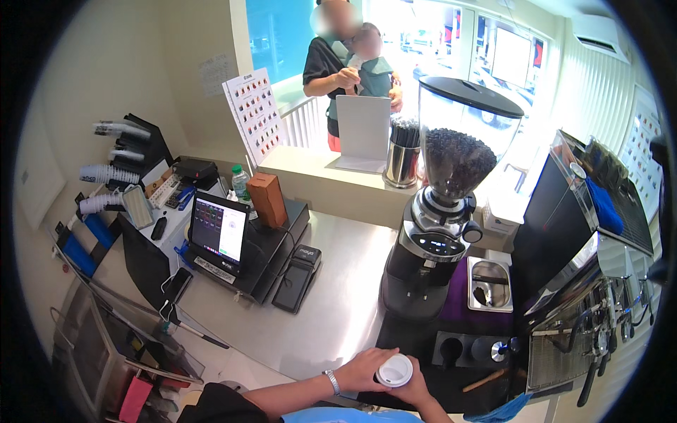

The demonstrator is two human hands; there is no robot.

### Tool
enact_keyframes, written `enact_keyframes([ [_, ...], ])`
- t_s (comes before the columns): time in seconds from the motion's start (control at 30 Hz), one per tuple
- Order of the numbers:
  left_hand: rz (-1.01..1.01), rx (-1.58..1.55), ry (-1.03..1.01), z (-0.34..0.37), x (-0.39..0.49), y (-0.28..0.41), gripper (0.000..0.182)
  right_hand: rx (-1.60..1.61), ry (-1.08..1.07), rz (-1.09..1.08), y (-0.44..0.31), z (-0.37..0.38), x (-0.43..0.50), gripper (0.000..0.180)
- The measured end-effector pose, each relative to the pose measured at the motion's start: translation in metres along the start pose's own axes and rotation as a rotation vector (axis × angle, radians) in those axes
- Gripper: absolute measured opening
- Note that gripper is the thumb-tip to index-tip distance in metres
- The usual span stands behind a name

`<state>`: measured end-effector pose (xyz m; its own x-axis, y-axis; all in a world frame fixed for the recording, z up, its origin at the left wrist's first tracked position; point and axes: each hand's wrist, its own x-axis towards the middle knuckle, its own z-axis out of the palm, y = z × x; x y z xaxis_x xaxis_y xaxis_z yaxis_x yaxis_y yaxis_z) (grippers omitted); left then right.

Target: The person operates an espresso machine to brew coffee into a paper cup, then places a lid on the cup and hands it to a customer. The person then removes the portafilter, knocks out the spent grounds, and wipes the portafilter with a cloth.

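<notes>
Both hands are around a cup with a white lid near the bottom of the view, over the edge of a black mat. My left hand, with a metal watch or bracelet at its wrist, wraps the cup's left side. On the other side, my right hand closes round the cup. The cup's wall is mostly hidden by the fingers. Beyond the hands stands a coffee grinder with a hopper of dark beans. A tamper rests in a black holder to the right.
An espresso machine is at the right. A steel knock box lies beside the grinder, and a wooden-handled brush on the mat. At left are a touchscreen till and a card terminal. Beyond the counter, a person holds a child.
</notes>
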<state>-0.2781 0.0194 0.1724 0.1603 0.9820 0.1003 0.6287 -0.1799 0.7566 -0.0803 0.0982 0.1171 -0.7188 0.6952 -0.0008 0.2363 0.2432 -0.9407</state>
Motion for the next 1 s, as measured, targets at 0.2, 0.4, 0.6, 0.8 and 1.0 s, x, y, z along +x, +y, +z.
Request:
enact_keyframes([
  [0.2,0.168,0.008,0.06,-0.061,0.003,0.012,0.103,0.096,0.057,-0.107,-0.056,0.016,0.026,0.107],
  [0.4,0.029,-0.469,0.01,-0.148,0.008,0.007,0.076,0.157,0.051,-0.179,-0.132,0.036,0.073,0.092],
  [0.6,-0.066,-0.306,0.025,-0.198,0.013,0.009,0.08,0.052,0.011,-0.164,-0.179,0.063,0.102,0.082],
  [0.8,-0.193,-0.281,-0.019,-0.186,0.028,0.008,0.054,0.176,-0.039,-0.098,-0.164,0.076,0.101,0.088],
  [1.0,-0.279,-0.109,-0.17,-0.133,0.067,0.014,0.026,0.133,0.046,0.017,-0.12,0.053,0.075,0.086],
])
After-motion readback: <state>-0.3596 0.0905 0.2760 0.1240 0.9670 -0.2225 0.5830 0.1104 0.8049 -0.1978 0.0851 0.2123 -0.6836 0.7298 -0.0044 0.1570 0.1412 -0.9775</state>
